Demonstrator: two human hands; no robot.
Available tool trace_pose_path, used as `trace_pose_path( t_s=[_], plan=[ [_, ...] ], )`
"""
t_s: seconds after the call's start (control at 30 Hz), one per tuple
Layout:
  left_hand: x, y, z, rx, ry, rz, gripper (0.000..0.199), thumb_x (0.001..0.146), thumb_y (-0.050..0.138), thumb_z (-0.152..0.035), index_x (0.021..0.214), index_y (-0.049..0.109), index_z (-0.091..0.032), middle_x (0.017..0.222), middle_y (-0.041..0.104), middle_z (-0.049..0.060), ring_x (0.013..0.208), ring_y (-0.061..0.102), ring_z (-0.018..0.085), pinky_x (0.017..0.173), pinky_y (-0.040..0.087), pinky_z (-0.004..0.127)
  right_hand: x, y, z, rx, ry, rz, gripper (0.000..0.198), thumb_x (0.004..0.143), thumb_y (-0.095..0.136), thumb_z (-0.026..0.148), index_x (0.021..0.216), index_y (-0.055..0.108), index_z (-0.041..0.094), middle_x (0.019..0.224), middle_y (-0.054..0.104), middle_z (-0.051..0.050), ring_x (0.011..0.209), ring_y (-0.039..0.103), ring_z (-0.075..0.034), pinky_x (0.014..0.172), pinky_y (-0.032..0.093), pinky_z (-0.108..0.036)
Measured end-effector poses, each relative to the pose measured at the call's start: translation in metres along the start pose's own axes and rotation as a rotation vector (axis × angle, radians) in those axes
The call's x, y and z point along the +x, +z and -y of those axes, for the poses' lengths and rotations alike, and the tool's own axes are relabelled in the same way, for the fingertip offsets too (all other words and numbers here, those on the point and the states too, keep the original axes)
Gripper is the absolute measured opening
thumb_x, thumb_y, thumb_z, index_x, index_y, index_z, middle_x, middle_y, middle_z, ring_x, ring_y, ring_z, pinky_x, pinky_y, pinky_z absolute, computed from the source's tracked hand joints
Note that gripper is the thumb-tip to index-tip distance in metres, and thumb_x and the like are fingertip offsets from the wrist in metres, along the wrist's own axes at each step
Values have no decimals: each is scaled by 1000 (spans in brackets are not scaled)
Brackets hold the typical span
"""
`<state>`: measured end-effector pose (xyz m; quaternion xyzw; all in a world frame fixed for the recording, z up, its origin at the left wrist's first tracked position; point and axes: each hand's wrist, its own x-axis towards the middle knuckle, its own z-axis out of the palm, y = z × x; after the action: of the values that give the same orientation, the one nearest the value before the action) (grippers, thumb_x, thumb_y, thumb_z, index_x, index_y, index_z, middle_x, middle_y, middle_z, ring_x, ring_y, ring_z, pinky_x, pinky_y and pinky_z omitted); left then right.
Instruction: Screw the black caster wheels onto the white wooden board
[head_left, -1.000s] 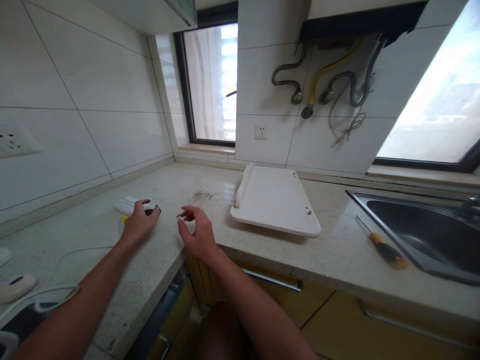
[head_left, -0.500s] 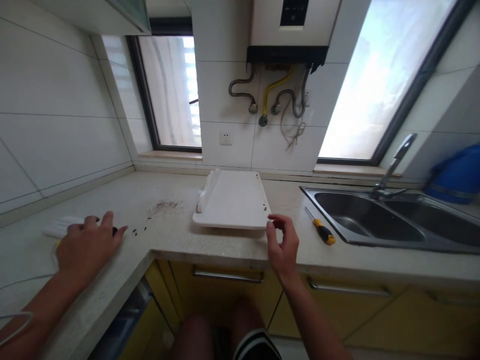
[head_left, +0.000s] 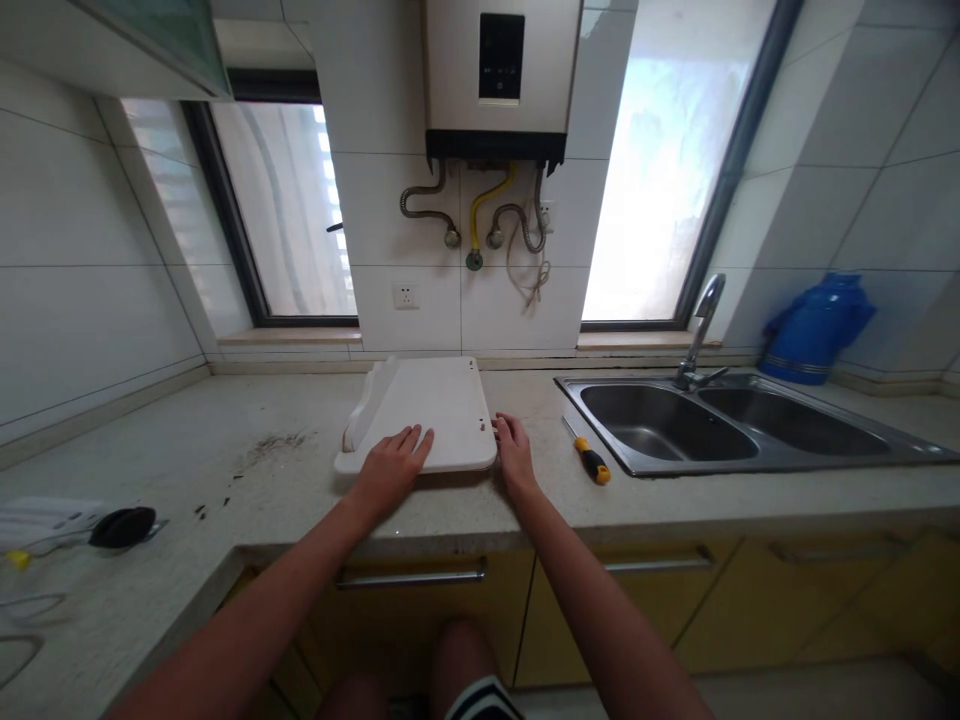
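A flat white plastic panel (head_left: pixel 442 400) with rounded corners lies on the counter, a raised ridge along its left side and small dark marks near its right edge. My left hand (head_left: pixel 390 465) rests on the panel's near left part, palm down with the fingers stretched out. Beside the panel's right edge is my right hand (head_left: pixel 515 455), its fingers partly bent and touching or very near that edge; the thumb is mostly hidden. A yellow and black screwdriver (head_left: pixel 592 462) lies to the right of my right hand.
The double steel sink (head_left: pixel 637 470) with a faucet (head_left: pixel 701 330) is at the right. A blue object (head_left: pixel 817 330) stands behind it. On the left counter (head_left: pixel 187 440) lie dark crumbs, a black object (head_left: pixel 124 527) and a white strip (head_left: pixel 45 520). A water heater (head_left: pixel 454 70) hangs above.
My left hand has left the things on the left counter and moved right onto the white panel. My right hand has shifted slightly up along the panel's right edge. The view has turned right.
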<state>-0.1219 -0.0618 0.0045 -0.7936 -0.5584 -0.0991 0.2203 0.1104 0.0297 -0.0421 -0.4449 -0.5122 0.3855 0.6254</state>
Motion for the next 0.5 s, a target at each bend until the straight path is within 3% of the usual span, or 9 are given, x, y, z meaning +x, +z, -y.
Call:
trace_pose_path(
  t_s=[0.13,0.23,0.33,0.43,0.5],
  plan=[
    [-3,-3,12,-3,69,-15,59,95,45,2,145,73,-14,148,70,26,137,70,38,104,63,49,5,5,-1,34,-3,-40,54,89,52,54,125,67,17,122,79,-17,96,77,-24,86,64,-40],
    [-6,-16,18,-69,95,-50,59,94,46,1,141,76,-20,145,73,23,133,73,36,101,64,46,5,9,4,39,-60,-61,49,82,58,37,127,68,19,122,79,-14,101,76,-23,94,62,-40],
    [-4,-38,22,-154,81,-58,56,93,49,-2,137,78,-23,142,74,22,129,75,36,97,65,45,-6,3,16,36,-125,-127,43,87,54,34,125,69,19,122,80,-14,108,75,-24,103,58,-45],
    [2,-64,22,-232,45,-58,51,93,53,-6,132,78,-26,135,78,20,121,78,35,91,65,42,-28,-15,47,42,-200,-259,44,100,42,42,129,65,17,131,75,-19,119,72,-27,110,54,-51],
    [5,-83,18,-237,40,-34,49,93,54,-7,130,78,-26,127,81,19,113,81,34,87,64,40,-46,-28,84,24,-314,-270,46,106,39,48,133,63,20,136,73,-18,126,69,-27,113,53,-50]
  ],
)
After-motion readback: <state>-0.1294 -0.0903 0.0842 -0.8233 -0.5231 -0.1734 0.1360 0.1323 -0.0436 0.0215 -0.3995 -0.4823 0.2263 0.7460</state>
